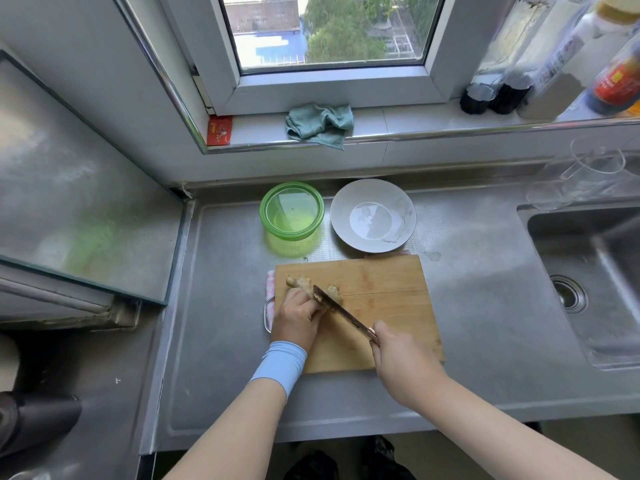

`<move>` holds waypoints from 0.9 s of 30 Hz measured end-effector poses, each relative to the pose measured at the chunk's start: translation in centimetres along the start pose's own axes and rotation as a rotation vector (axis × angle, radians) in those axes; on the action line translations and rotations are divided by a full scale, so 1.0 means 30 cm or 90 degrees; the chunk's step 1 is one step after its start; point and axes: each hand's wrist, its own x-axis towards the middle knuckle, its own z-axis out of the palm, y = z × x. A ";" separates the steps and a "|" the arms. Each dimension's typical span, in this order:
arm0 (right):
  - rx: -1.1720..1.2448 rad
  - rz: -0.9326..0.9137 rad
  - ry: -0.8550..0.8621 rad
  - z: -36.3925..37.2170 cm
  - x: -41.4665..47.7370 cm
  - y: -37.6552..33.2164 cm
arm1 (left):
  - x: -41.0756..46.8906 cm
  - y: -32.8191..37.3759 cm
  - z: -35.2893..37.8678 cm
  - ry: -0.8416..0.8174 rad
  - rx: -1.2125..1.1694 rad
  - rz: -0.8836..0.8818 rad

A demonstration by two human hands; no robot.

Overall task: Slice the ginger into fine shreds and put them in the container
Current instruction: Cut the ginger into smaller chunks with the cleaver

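Stainless-steel surface (485, 323) beneath a sunlit window (329, 29), where a teal cloth (320, 124) lies crumpled on the sill, with a row of bottles (519, 81) farther right. A sink (588, 271) is set into the surface at right. On a wooden cutting board (388, 282), the left hand (298, 320), fingers curled, pins down a knob of ginger (299, 283). The right hand (398, 355) is closed around the handle of a knife (343, 315), its blade angled down into the ginger, with a second lump (335, 293) just right of the blade. Behind the board stand a green container (292, 211) and a white bowl (346, 199), side by side.
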 end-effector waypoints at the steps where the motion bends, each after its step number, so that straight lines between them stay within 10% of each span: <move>1: -0.003 0.004 -0.003 -0.002 0.005 -0.005 | 0.000 0.000 0.000 -0.001 0.003 -0.003; 27: 0.263 -0.005 0.101 -0.136 0.044 0.104 | 0.038 -0.059 -0.006 -0.115 0.047 -0.024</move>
